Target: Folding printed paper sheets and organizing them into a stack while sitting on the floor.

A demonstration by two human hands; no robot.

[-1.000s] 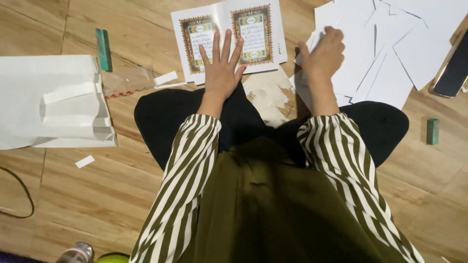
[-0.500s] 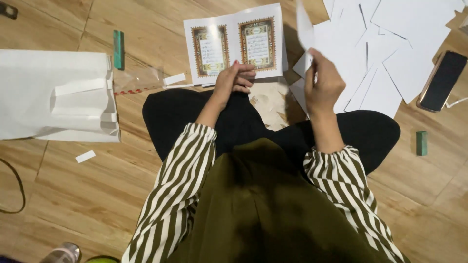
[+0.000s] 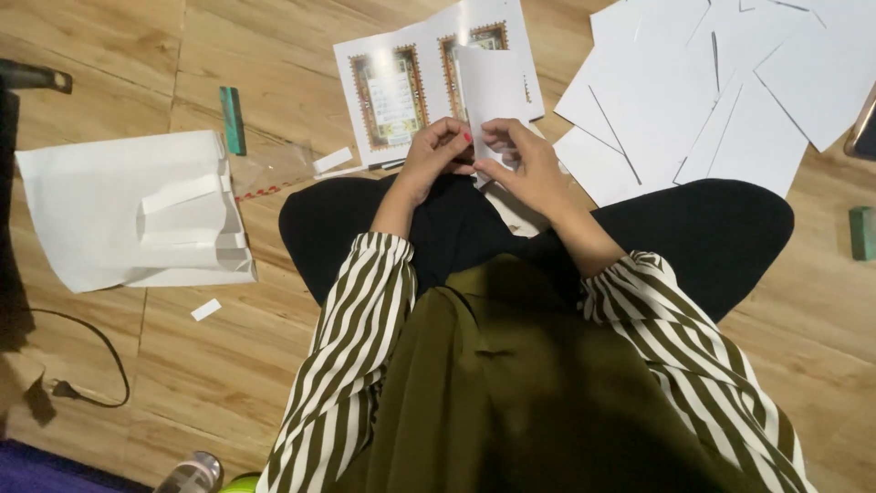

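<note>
Head view shows both hands have come together above the lap, left hand [image 3: 438,157] and right hand [image 3: 525,164] pinching shut on a white paper slip [image 3: 491,87], lifted off the floor just before the printed sheet [image 3: 401,87]

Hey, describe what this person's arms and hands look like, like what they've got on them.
Both arms wear loose long sleeves with dark olive and white stripes, gathered at the cuffs just below the wrists. The left hand and right hand are bare: no gloves, rings or watch show. One fingernail on the left hand is painted red.
</note>
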